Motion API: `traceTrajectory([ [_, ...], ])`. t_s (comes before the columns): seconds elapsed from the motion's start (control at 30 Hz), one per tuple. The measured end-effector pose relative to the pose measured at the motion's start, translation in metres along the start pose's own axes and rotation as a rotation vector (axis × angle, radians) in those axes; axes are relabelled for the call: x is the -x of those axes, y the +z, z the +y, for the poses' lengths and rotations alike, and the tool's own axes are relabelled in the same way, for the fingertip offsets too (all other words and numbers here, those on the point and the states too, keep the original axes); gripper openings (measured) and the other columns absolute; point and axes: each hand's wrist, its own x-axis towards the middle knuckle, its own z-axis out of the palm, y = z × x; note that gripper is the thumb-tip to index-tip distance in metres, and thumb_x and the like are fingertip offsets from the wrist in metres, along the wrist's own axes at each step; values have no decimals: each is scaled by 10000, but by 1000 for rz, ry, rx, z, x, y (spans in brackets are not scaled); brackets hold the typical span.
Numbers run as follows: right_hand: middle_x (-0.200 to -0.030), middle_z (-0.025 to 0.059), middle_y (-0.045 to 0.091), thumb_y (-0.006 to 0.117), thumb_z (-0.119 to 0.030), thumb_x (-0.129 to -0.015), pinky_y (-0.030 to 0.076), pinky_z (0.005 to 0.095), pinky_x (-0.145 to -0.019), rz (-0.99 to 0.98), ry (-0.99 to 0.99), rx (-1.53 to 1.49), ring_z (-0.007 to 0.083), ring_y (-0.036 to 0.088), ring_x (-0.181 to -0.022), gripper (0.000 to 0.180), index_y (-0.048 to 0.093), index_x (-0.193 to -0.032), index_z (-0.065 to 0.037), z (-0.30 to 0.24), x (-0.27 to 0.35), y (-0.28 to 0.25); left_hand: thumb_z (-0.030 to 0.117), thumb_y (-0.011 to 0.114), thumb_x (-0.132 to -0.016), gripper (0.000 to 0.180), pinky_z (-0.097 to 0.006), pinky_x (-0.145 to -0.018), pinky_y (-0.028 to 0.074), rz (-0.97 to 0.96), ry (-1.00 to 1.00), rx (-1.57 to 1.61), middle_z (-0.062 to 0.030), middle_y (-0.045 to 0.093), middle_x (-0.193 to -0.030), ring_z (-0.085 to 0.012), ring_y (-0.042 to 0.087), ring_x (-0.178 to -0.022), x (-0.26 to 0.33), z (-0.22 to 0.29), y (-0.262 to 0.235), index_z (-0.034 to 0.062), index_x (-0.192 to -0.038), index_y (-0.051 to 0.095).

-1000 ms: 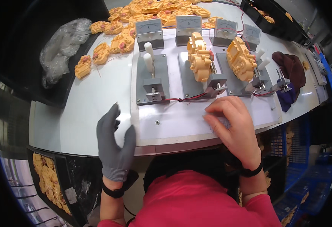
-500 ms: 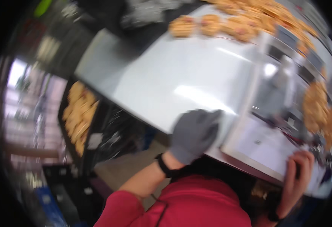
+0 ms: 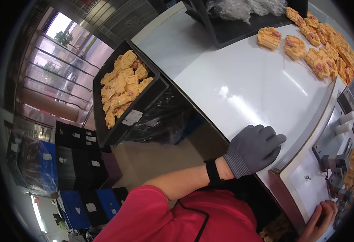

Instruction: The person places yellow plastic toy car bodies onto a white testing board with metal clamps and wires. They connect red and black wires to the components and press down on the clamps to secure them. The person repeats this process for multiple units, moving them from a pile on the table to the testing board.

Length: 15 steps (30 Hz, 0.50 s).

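My left hand (image 3: 254, 150), in a grey knit glove, rests on the white tabletop (image 3: 241, 92) near its front edge. Its fingers are loosely bent and a little apart, with nothing seen in them. Bare and lower right, my right hand (image 3: 321, 220) lies by the white raised board (image 3: 302, 185), its fingers curved with gaps between; nothing shows in it. Just beyond it stands a metal fixture (image 3: 336, 161) with blocks and white cylinders (image 3: 344, 128). A small metal screw-like piece (image 3: 307, 178) sits on the board.
Orange plastic housings (image 3: 346, 56) with pinkish parts are heaped at the far right. A black bin (image 3: 122, 133) left of the table holds more housings (image 3: 124, 86). Another black bin (image 3: 241, 38) at the back contains clear plastic bags (image 3: 245, 9). Stacked crates (image 3: 80, 151) stand on the left.
The view has swung to the right-to-left shift of my head, bringing the left bin and crates further in. Both hands stay near the same spots on the table and board.
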Motion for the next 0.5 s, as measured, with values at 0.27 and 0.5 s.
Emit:
traceTrajectory([
  [0.27,-935,121,670,716,-44,-914,540,334,-700,22,13,-18,241,639,-825,79,708,-964,17,3,5,2,196,682,-857,248,-383,-645,489,16,3,20,-58,607,-834,-244,613,-727,0,-1,0,144,-1100,667],
  [0.5,-998,112,641,715,-46,-919,543,295,-674,12,0,-31,202,638,-849,108,703,-1008,13,8,8,3,192,688,-853,251,-382,-647,491,2,-9,23,-59,611,-835,-244,616,-728,1,0,-1,144,-1098,671],
])
